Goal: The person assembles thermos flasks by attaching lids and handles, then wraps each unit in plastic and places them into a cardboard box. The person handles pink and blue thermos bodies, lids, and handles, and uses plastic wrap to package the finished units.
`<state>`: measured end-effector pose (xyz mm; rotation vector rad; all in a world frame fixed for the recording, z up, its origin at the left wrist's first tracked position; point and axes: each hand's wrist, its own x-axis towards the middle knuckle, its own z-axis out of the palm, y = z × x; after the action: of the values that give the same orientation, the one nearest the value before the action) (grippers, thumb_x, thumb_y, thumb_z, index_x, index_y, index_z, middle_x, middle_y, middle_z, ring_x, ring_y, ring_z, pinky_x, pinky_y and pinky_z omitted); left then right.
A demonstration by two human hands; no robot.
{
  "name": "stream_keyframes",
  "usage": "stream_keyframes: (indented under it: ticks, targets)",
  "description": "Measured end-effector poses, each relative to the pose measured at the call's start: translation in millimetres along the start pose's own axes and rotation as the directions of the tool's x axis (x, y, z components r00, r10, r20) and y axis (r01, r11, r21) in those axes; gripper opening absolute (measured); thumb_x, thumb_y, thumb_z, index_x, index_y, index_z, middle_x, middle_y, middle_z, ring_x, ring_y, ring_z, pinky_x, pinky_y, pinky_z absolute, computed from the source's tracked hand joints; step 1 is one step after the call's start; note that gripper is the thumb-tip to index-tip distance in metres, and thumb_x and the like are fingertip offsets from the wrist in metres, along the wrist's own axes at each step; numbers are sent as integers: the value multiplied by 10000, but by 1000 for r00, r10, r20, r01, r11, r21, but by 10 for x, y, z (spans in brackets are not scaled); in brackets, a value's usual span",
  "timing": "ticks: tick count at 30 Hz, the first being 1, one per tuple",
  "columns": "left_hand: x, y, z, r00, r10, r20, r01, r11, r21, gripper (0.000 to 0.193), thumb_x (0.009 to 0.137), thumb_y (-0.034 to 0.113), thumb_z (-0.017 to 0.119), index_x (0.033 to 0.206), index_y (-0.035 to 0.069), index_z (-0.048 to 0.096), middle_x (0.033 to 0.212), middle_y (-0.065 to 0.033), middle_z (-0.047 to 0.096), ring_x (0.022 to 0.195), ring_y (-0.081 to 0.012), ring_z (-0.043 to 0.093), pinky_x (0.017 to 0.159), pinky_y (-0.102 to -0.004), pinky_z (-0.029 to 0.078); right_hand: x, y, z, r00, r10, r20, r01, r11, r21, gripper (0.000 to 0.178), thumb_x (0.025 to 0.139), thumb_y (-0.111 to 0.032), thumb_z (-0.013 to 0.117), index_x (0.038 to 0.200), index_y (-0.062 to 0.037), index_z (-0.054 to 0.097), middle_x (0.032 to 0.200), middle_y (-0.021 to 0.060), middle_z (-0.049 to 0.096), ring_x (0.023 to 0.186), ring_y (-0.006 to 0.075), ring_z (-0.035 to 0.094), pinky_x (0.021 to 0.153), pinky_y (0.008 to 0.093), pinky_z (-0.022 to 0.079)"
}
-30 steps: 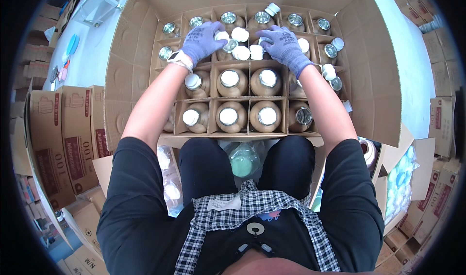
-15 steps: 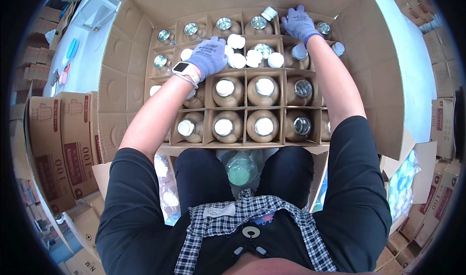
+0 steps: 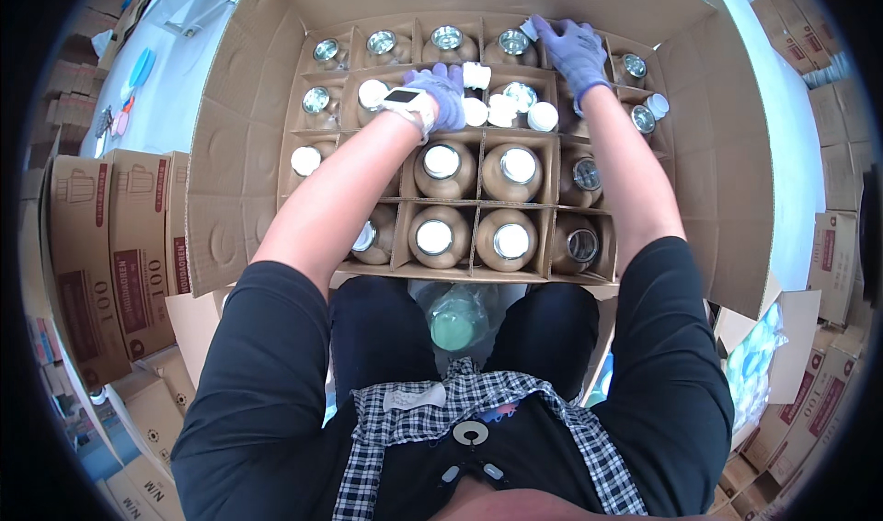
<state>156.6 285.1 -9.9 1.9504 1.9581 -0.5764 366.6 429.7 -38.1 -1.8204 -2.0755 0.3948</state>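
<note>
A large open cardboard carton (image 3: 241, 144) holds several bottles in divided compartments. Some have silvery open mouths, like the flask bottle (image 3: 513, 43) in the far row; others carry white caps, like the capped bottle (image 3: 518, 173). My right hand (image 3: 575, 54), in a lavender glove, pinches a white cap (image 3: 529, 30) beside that flask bottle's mouth. Its palm hides part of the compartment below. My left hand (image 3: 440, 95), gloved alike, reaches over the second row with fingers somewhat apart, tips bent down and partly hidden. Loose white caps (image 3: 502, 111) lie right beside it.
Cardboard dividers (image 3: 474, 206) separate the bottles. Stacked brown cartons (image 3: 138, 254) stand at left, more cartons (image 3: 819, 374) at right. A green-lidded item in clear plastic (image 3: 455, 323) is between my knees. Scissors (image 3: 122, 121) lie on the white table at far left.
My left hand has moved right, toward the loose caps. My right hand has closed on the cap that lay tilted at the far-row bottle's mouth. The whole view has shifted slightly.
</note>
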Motion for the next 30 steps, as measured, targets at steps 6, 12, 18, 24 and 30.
stream_keyframes:
  ticks: [6,12,18,24,30]
  targets:
    - [234,-209,-284,968,103,230,-105,994,-7,791,724,412,700,1432,103,528,1476,-199,529,1311,-371,566,1061,-403,474,-41,-353,163,956,185,-228,-167,981,98,535,740,-469,758,1165,-149,700,1317,157,640,1305,368,534,1138,589,310]
    - [323,-379,-166,983,179,37,-128,817,-563,872,847,808,551,1185,23,727,1247,-234,691,1158,-351,651,1052,-414,452,-85,-420,-62,885,-432,175,466,834,-296,355,813,-201,736,1165,-221,697,1321,147,609,1271,373,556,981,526,482]
    - [-81,-75,-160,869,-376,-322,-123,466,-876,816,726,441,902,1287,-45,565,1218,-214,679,1094,-267,673,925,-392,556,147,-653,314,815,-346,465,477,856,-198,641,920,-490,602,1410,-79,555,1496,221,468,1368,434,487,1138,554,405]
    - [412,-474,-115,720,-174,-672,-379,713,-590,529,824,372,807,1257,115,644,1134,-166,698,1081,-341,681,956,-444,533,191,-232,510,824,-509,250,501,860,99,664,947,-568,575,1384,-67,571,1457,222,502,1354,398,508,1147,484,401]
    - [916,-614,-321,905,71,-419,-118,989,-89,643,899,578,646,1365,136,613,1331,-211,617,1239,-405,590,1096,-491,442,-851,-411,-119,895,-446,-32,434,851,296,492,830,-501,772,1048,-67,692,1125,142,644,1104,338,603,969,463,470]
